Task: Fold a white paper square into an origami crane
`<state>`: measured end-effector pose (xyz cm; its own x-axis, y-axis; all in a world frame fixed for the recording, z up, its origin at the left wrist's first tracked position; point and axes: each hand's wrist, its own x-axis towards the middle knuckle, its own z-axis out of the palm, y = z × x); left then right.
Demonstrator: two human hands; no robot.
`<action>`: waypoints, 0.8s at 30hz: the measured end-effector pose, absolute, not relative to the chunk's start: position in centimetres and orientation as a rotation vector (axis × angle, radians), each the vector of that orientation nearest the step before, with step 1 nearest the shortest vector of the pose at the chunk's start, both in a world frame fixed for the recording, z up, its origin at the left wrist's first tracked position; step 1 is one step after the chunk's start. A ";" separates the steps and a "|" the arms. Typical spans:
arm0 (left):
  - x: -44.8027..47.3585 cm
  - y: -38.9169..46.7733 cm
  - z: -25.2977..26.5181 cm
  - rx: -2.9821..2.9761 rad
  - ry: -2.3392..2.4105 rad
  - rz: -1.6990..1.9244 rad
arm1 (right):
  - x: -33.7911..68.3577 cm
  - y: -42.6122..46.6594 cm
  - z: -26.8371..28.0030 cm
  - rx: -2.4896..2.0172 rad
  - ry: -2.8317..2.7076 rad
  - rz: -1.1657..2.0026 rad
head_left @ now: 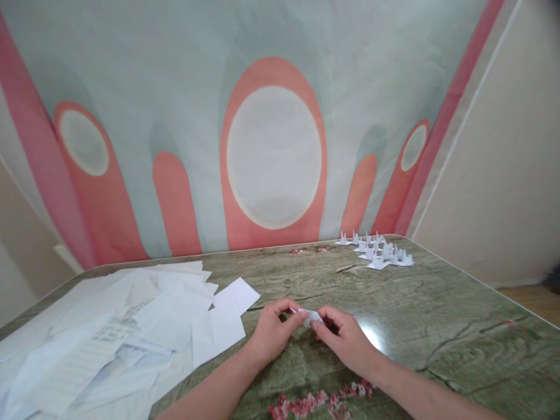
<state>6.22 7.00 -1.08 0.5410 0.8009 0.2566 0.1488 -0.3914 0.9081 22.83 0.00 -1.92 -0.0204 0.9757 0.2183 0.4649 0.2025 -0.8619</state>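
Observation:
A small piece of folded white paper [311,318] is held between my two hands, just above the near middle of the table. My left hand [277,326] pinches its left end between thumb and fingers. On the other end, my right hand [341,335] grips it the same way. The fingers cover part of the paper, so its full shape is hidden. Several folded white paper cranes [385,254] stand in a cluster at the far right of the table, well beyond my right hand.
A wide, loose pile of white paper sheets [131,332], some printed, covers the table's left side. One square sheet [238,294] lies at its right edge. The wood-patterned table [472,344] has printed pink flowers. Behind it hangs a green and coral backdrop [205,87].

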 end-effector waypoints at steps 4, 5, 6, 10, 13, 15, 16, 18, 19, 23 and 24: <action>6.3 6.8 -1.1 1.851 0.826 0.865 | 23.0 0.0 -1.8 -1.399 -1.632 0.727; 6.3 6.7 -1.1 1.855 0.843 0.859 | 23.0 0.0 -1.8 -1.414 -1.642 0.692; 6.4 6.6 -1.1 1.865 0.861 0.857 | 23.1 0.1 -1.7 -1.431 -1.656 0.646; 6.5 6.1 -0.9 1.988 0.877 0.907 | 23.2 0.1 -1.8 -1.461 -1.757 0.413; 6.6 5.8 -0.6 2.144 0.801 0.940 | 23.3 0.0 -1.9 -1.408 -1.839 0.265; 6.5 5.8 -0.5 2.212 0.767 0.942 | 23.3 -0.1 -1.8 -1.354 -1.872 0.226; 6.5 5.8 -0.4 2.225 0.763 0.943 | 23.3 -0.1 -1.7 -1.324 -1.878 0.226; 6.5 5.8 -0.3 2.220 0.775 0.948 | 23.3 -0.2 -1.5 -1.274 -1.873 0.243; 6.5 5.9 -0.2 2.215 0.781 0.948 | 23.3 -0.2 -1.4 -1.259 -1.870 0.246; 6.4 5.8 -0.3 2.246 0.774 0.971 | 23.9 0.0 -1.6 -1.268 -1.939 0.065; 6.4 5.8 -0.3 2.272 0.769 0.988 | 24.1 0.1 -1.7 -1.279 -1.972 -0.033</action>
<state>6.41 5.81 -0.30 0.5679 0.6796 0.4644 0.2834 -0.6911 0.6648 24.07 0.10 -1.68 -0.1990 0.7676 0.6093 0.7873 0.4955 -0.3670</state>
